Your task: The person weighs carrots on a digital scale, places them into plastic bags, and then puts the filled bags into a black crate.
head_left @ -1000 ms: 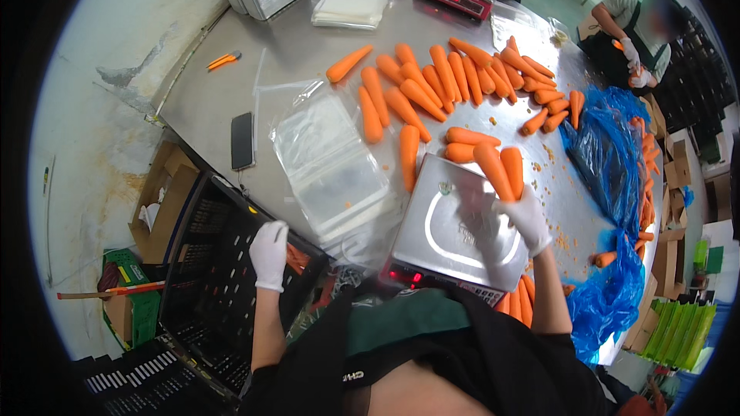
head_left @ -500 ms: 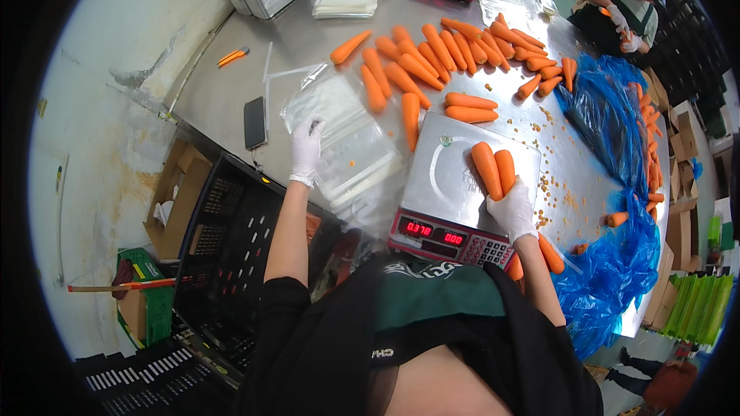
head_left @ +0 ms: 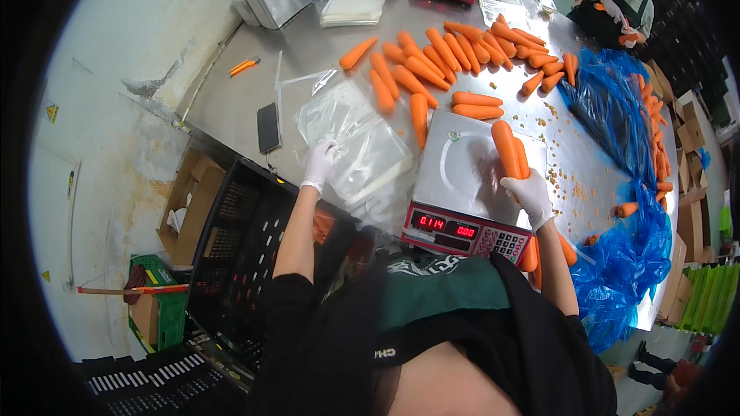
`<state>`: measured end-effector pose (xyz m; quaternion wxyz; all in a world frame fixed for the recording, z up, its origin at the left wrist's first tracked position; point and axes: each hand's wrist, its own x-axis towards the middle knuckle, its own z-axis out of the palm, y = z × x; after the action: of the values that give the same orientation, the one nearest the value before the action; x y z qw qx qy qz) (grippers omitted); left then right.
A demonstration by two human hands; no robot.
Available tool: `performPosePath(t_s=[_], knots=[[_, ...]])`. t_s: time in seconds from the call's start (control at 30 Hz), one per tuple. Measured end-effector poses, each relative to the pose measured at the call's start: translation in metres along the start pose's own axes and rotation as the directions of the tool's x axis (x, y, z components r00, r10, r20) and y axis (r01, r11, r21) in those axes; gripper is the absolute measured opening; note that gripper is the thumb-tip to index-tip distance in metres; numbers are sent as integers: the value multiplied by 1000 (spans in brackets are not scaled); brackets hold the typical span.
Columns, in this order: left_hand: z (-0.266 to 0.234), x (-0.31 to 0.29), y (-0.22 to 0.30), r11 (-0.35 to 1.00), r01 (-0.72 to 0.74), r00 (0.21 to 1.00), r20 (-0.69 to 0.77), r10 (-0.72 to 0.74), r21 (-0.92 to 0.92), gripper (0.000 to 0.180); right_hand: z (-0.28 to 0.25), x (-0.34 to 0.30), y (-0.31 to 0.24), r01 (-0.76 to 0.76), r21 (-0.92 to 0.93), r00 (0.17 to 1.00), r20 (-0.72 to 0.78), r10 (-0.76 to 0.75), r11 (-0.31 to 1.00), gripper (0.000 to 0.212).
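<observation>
My right hand point(head_left: 529, 194), in a white glove, is closed round two carrots point(head_left: 506, 148). The carrots are tilted above the steel pan of a digital scale point(head_left: 456, 166), its red display lit. At the near left of the table, my gloved left hand point(head_left: 319, 162) has its fingers pinched at the edge of a clear plastic bag point(head_left: 370, 156). That bag lies on a spread of similar flat bags, and its exact edge under my fingers is hard to make out. Two more carrots point(head_left: 477, 105) lie just beyond the scale.
Many loose carrots point(head_left: 420, 62) cover the table's far middle. A phone point(head_left: 268, 127) and an orange cutter point(head_left: 243, 67) lie at left. Blue plastic sheeting point(head_left: 609, 123) edges the right side, near more carrots. Black crates point(head_left: 231, 262) stand below left. A co-worker point(head_left: 617, 0) handles a carrot at far right.
My right hand has raised the two carrots off the scale pan, and the displayed reading has dropped. My left fingers have drawn in at the bag's edge, and the bag has shifted.
</observation>
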<state>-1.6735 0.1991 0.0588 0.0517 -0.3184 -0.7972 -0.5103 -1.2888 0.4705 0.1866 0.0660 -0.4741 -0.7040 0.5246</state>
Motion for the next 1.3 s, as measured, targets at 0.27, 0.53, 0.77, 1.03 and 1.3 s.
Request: performPosePath(t_s=[0.27,0.53,0.77,1.03,1.3], knots=[[7,20,149,956,-283,959,-27,282,-71,11,12,-89,-78,330,-34,907,289,-307,943,69],[63,-11,212,879,109,878,459,133,-464,16,17,-58,-57,273,-6,870,427,-245,962,63],[113,-52,258,811,-475,685,436,584,-341,26,69,-54,-39,265,-305,948,-89,-304,915,52],[88,-62,194,982,-137,984,97,150,-131,50,71,-23,5,323,32,890,-349,-292,946,62],[58,-58,86,976,-174,956,262,135,133,27,71,-20,-3,330,42,899,-318,-300,943,67]])
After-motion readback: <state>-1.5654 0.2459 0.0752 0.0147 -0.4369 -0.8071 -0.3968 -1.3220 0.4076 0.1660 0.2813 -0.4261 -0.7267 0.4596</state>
